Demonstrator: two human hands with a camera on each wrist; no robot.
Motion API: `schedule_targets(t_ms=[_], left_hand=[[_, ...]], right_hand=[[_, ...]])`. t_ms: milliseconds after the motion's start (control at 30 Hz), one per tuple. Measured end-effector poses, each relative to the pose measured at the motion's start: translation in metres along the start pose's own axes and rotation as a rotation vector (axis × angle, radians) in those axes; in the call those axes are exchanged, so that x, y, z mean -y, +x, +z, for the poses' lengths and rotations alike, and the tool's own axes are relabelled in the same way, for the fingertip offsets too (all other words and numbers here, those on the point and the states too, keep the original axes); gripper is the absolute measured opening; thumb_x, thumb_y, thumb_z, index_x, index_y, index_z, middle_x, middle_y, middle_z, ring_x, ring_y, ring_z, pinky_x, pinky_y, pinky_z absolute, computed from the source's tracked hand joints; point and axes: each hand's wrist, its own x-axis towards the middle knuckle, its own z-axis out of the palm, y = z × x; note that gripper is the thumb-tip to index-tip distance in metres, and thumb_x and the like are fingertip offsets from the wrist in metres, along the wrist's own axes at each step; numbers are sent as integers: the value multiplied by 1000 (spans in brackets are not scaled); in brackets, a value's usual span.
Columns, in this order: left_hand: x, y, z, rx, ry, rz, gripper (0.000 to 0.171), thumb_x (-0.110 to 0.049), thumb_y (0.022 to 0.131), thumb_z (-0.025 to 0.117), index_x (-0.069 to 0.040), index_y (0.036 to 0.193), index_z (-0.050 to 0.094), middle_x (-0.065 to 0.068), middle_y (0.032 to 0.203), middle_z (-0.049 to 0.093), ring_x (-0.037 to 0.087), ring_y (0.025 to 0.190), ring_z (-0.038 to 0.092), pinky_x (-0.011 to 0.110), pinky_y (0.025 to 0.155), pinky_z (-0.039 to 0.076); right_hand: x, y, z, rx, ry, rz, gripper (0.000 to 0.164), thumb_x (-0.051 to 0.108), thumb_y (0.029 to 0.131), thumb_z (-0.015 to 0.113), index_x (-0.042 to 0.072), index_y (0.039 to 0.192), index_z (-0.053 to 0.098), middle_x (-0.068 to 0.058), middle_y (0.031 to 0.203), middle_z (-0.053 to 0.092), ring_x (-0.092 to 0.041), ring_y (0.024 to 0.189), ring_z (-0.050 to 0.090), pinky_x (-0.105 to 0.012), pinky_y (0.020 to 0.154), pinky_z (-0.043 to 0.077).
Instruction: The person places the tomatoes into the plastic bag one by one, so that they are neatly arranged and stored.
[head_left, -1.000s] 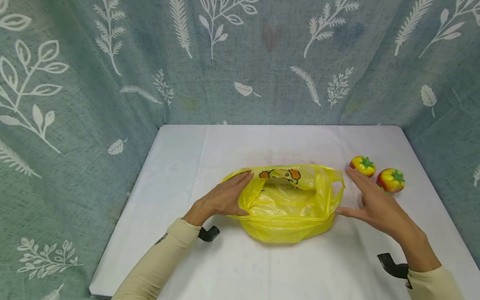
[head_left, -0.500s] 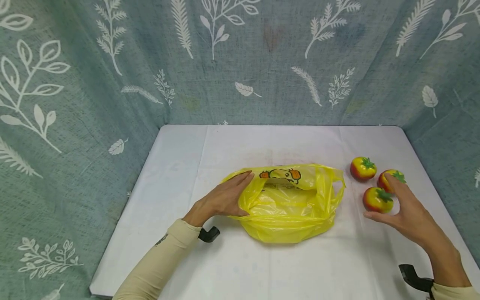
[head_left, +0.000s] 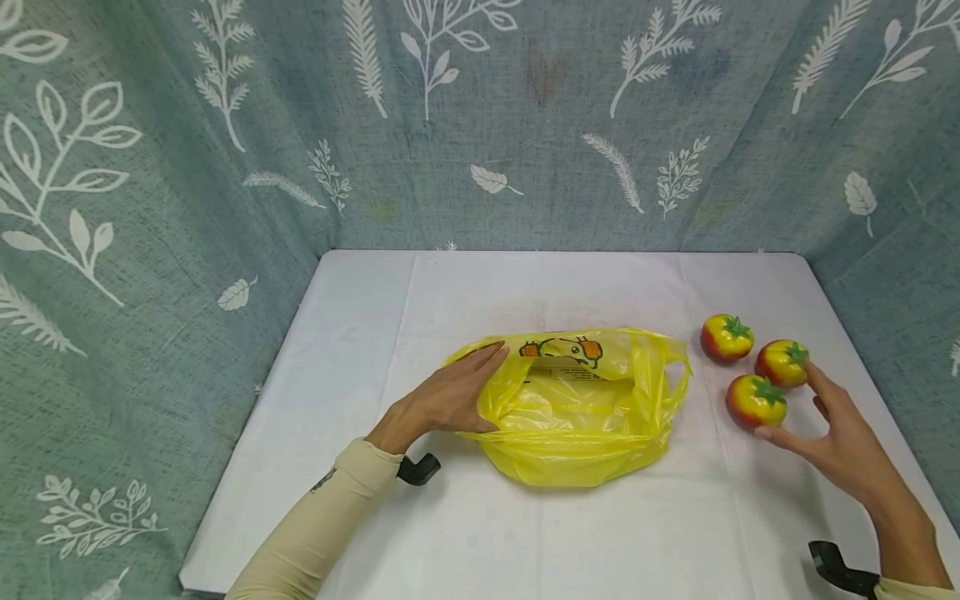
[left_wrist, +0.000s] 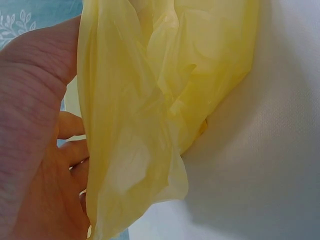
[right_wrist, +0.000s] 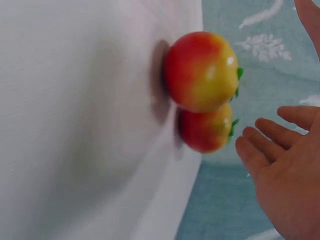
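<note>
Head view: your left hand point(head_left: 446, 396), fingers spread, touches the bag point(head_left: 576, 458). Right of it, your right hand point(head_left: 847, 442), spread, empty, flanks tomatoes point(head_left: 750, 402).

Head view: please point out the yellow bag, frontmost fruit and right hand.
Yellow bag point(head_left: 576, 460): head view, front wall.
Frontmost fruit point(head_left: 752, 403): head view, middle of its skin.
Right hand point(head_left: 843, 443): head view, back of the hand.

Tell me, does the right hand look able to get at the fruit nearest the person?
Most likely yes: the right hand hovers beside the nearest fruit, thumb and fingers apart, with nothing visible between hand and fruit. The fruit close behind might get in the way.
</note>
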Motion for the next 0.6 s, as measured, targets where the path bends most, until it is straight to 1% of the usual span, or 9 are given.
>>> schedule_targets(t_ms=[33,67,100,133,200,267,300,400,600], left_hand=[[0,0,0,2,-1,-2,120,-49,76,87,-4,162,16,13,168,16,27,152,22,41,121,25],[0,0,0,2,-1,-4,120,-49,76,87,-4,162,16,13,168,16,27,152,22,41,121,25],[-1,0,0,4,-3,-7,120,-50,76,86,-4,162,16,12,168,16,27,152,22,41,121,25],[-1,0,0,4,-2,-8,120,-50,76,86,-4,162,16,12,168,16,27,152,22,41,121,25],[-1,-1,0,4,-1,-10,120,-50,76,86,-4,162,16,12,168,16,27,152,23,41,121,25],[-2,-1,-1,1,0,-8,120,-50,76,86,-4,162,16,13,168,17,27,152,23,41,121,26],[-2,-1,-1,0,1,-6,120,-50,76,86,-4,162,17,13,167,17,27,152,23,41,121,26],[-1,-1,-1,-7,4,0,120,-50,76,87,-3,161,17,14,167,18,27,152,24,41,120,26],[-1,-1,0,-11,4,1,120,-49,76,87,-3,161,18,14,167,17,27,152,24,41,120,26]], right_hand=[[-3,-1,1,3,15,-1,113,27,89,80,5,162,-3,-36,162,-1,-60,145,7,-69,113,10],[-5,-1,1,6,30,-3,112,26,90,79,6,162,-3,-36,162,-1,-59,145,6,-61,118,7],[-8,-1,2,12,44,-4,111,26,91,78,6,162,-4,-35,163,-2,-58,146,6,-48,122,5],[-10,-2,2,17,59,-2,110,25,92,77,7,162,-4,-34,163,-2,-57,146,5,-36,122,3],[-14,-3,4,17,81,4,108,24,93,76,9,163,-4,-32,164,-2,-55,147,5,-14,114,2],[-18,-3,6,10,101,8,107,23,93,76,10,163,-3,-30,165,-1,-55,147,5,0,102,5],[-19,-3,8,5,112,8,107,22,93,76,11,163,-2,-29,165,-1,-55,147,5,3,98,7],[-23,-2,12,-9,132,19,106,22,93,76,12,164,-2,-28,166,-1,-56,146,5,5,94,10],[-29,-2,19,-3,159,63,106,25,95,74,11,163,-5,-28,166,-2,-57,145,5,3,96,14]])
